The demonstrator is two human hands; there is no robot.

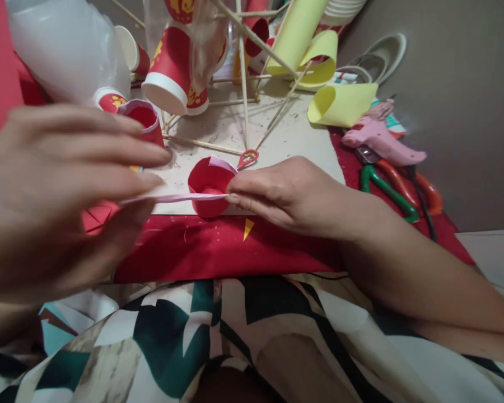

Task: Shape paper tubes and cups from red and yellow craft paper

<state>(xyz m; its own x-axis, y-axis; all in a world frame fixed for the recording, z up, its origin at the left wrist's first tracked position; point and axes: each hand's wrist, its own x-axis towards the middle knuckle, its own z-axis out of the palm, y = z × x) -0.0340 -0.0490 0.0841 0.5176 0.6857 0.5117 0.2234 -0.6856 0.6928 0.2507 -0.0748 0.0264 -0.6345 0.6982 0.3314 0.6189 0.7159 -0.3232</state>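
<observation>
My right hand (288, 190) pinches one end of the pink strip (178, 198), which runs leftward across the red cup (212, 178) to between thumb and fingers of my blurred left hand (63, 196), whose grip I cannot tell.

You have a narrow lane along the red front strip of the desk (294, 249), nearer you than your right hand (277, 190), while the pink strip (180, 198) reaching toward your left hand (63, 196), the wooden-stick frame (243, 84) and the glue gun (382, 140) obstruct other approaches.
</observation>
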